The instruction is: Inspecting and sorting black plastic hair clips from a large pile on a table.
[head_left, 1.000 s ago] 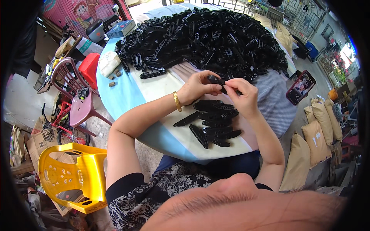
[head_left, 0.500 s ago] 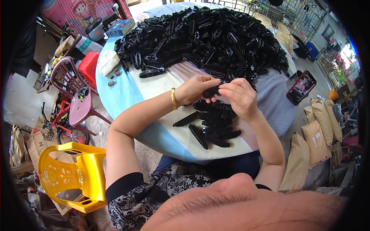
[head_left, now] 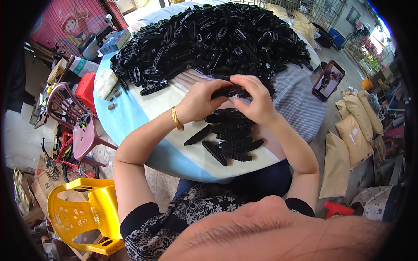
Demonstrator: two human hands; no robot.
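Pinching a long black plastic piece (head_left: 230, 91) from both ends, the left hand (head_left: 202, 101) and right hand (head_left: 257, 99) hold it level above the round table (head_left: 130, 115), fingers clamped tight on it. Just below the grip lies a small stack of finished-looking pieces (head_left: 228, 135); beyond it spreads the big black heap (head_left: 209, 37), and off to the right a phone (head_left: 327, 81) leans. If the squeeze goes uneven, I reckon the piece could spring free into the heap. Compared with half a second ago, the hands have come closer together and the piece sits flatter between them.
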